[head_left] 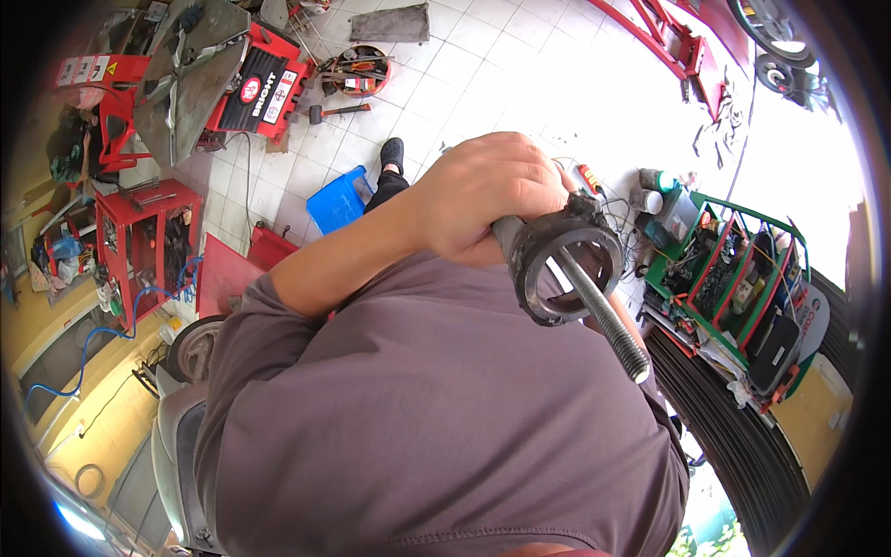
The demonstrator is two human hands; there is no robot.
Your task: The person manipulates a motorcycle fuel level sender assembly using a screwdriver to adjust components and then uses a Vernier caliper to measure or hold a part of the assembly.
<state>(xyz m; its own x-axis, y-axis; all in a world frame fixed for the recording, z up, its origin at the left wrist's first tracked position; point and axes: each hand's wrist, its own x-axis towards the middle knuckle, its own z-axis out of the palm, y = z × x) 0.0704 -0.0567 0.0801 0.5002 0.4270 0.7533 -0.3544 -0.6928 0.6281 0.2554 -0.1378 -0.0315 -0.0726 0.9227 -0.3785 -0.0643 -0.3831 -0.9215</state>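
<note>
My left hand is raised in front of my chest, its fingers wrapped round the stem of a dark, greasy ring-ended metal part. The ring faces toward me and is tilted. Through its opening passes a long threaded rod, whose bare end points down to the right. What the far end of the rod is fixed to stays hidden behind the part. Of my right arm only a strip of skin shows beside the rod; my right hand is hidden, so its fingers cannot be made out.
A blue plastic stool stands by my foot on the tiled floor. Beyond it lie a hammer and a round tub of tools. A green tool rack is at right, a red cabinet at left. Cables cross the floor.
</note>
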